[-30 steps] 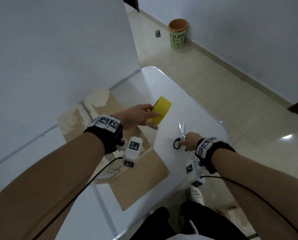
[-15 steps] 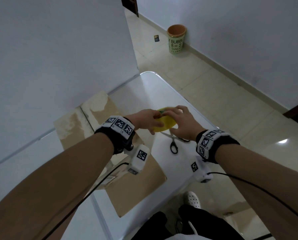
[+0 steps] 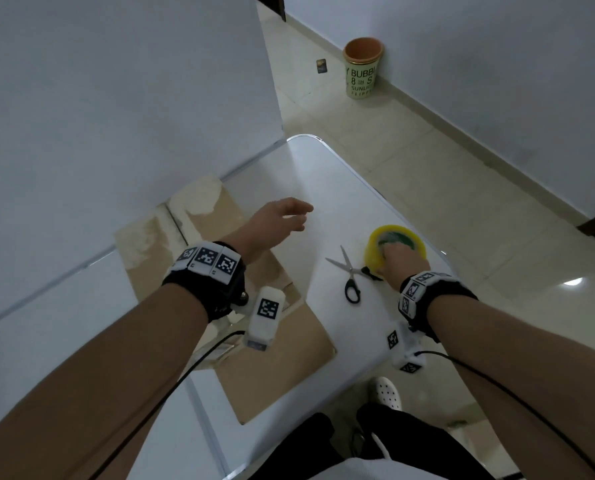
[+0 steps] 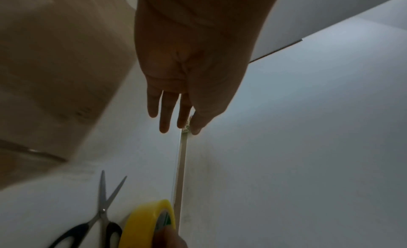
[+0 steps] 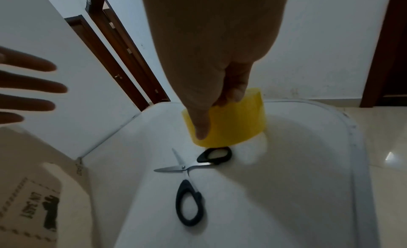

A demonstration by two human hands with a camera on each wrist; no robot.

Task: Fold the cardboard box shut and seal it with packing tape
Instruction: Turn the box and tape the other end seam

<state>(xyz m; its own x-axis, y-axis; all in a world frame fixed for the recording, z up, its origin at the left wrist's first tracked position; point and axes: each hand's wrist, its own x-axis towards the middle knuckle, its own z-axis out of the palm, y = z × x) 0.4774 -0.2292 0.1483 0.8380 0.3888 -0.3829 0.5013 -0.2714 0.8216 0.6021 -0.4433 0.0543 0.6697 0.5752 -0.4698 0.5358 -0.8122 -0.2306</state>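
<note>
The yellow packing tape roll [image 3: 375, 244] lies flat on the white table [image 3: 323, 181], near its right edge. My right hand [image 3: 398, 258] grips it, fingers curled into the core and thumb down the outer wall [image 5: 242, 123]. My left hand [image 3: 301, 216] hovers with straight, spread fingers above the table beside the cardboard box [image 3: 282, 368] and holds nothing. The left wrist view shows those fingers [image 4: 164, 119] straight above the tape roll [image 4: 143, 222]. The brown box lies under my left forearm, its torn pale flaps toward the wall.
Black-handled scissors [image 3: 349, 277] lie open on the table, touching the tape roll's left side. A white wall [image 3: 116, 98] runs along the table's left. The table's rounded edge [image 5: 350, 130] is just right of the roll. A bin [image 3: 361, 69] stands on the floor beyond.
My left hand let go of the tape roll and drew back over the box. My right hand left the scissors, took the roll and set it down beside them.
</note>
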